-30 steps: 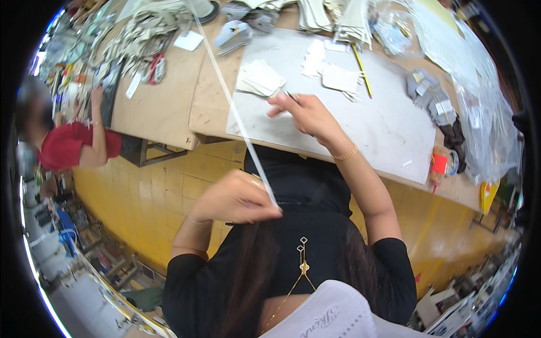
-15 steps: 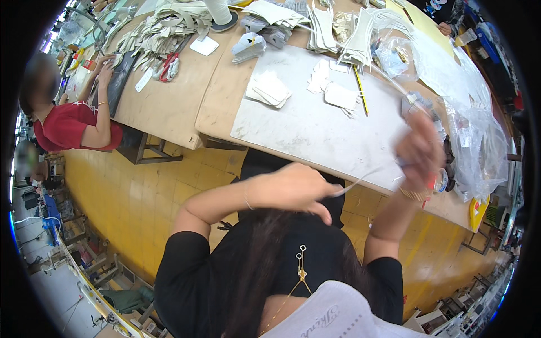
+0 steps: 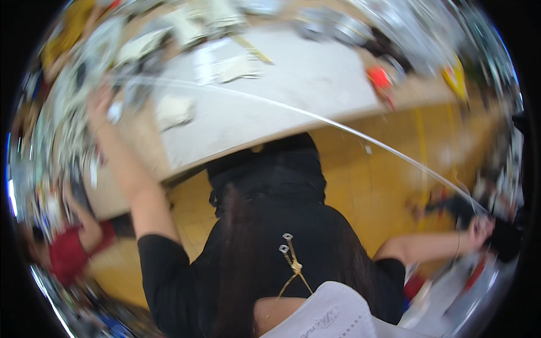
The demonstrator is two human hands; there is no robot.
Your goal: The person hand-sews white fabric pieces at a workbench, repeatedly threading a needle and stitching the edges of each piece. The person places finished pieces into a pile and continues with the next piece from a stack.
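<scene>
A long, narrow white tape (image 3: 338, 127) stretches taut across the view, sloping down from upper left to lower right. My left hand (image 3: 100, 101) is reached out over the far left part of the table, closed at the tape's left end; motion blurs its fingers. Out to the right, away from the table edge, my right hand (image 3: 480, 228) is closed on the tape's other end. Beneath the tape lie pale fabric pieces (image 3: 239, 69) on a whitish work board (image 3: 282, 107). Another small stack of cream pieces (image 3: 173, 112) sits near the board's left edge.
A yellow pencil (image 3: 253, 49) lies behind the fabric pieces. Grey bundles (image 3: 352, 29), clear plastic (image 3: 420, 34) and a red object (image 3: 379, 78) stand at the table's right. A co-worker in a red top (image 3: 70, 250) is at the left. Another person's dark sleeve (image 3: 453, 207) shows at right.
My hands have swung wide apart, the left to the far left and the right outward to the lower right, drawing the tape out straight. The view has turned to the right.
</scene>
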